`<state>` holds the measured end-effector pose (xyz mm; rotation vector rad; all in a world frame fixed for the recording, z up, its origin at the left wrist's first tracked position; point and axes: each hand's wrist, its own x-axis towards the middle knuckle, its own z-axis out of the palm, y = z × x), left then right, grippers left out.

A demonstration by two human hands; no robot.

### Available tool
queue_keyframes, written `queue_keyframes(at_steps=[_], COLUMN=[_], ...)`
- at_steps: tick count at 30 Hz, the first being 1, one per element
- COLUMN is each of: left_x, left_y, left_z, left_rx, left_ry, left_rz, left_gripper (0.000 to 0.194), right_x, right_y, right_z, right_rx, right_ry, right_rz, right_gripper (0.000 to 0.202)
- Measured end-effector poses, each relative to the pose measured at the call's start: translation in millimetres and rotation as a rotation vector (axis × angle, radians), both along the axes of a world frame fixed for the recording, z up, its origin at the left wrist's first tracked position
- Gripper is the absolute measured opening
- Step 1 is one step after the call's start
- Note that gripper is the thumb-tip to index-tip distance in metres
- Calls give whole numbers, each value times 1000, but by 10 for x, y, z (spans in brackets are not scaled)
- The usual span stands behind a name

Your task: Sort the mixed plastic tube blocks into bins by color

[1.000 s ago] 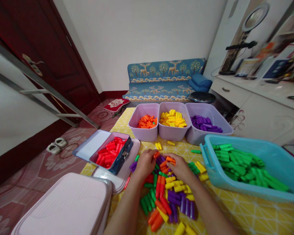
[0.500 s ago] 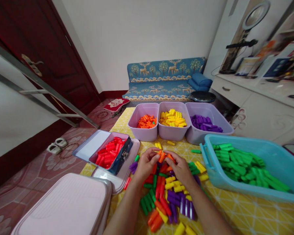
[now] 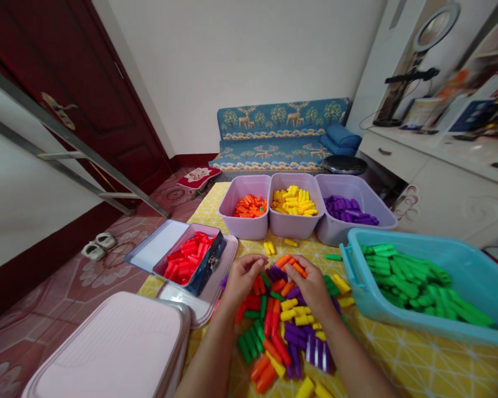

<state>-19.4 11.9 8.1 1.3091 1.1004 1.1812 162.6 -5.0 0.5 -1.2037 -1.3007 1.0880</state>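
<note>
My right hand is closed on a few small orange plastic tubes, held side by side between thumb and fingers. Just to its left, my left hand is raised with curled fingers, thumb and forefinger slightly apart, and nothing visible between them. Beneath both hands spreads a mixed pile of similar tubes: red ones, green ones, yellow ones and purple ones. My hands and forearms hide part of this pile.
Behind the pile stand lilac bins of orange, yellow and purple tubes. A blue tub with green tubes is right; a tin of red ones left. Pink lids lie front left on the yellow tablecloth.
My hands have moved apart. The orange tubes that were between both hands are now in my right hand, and my left hand has drawn back to the left.
</note>
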Motion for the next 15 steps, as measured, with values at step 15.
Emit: queue_keyframes(at_steps=[15], left_x=[-119], left_y=[-85], left_z=[53], left_rx=[199], left_ry=[366], left_rz=[-163], left_gripper=[32], right_x=[7], right_y=[21], right_z=[-66], right_rx=[-104], right_ry=[91], right_rz=[-27], right_gripper=[32])
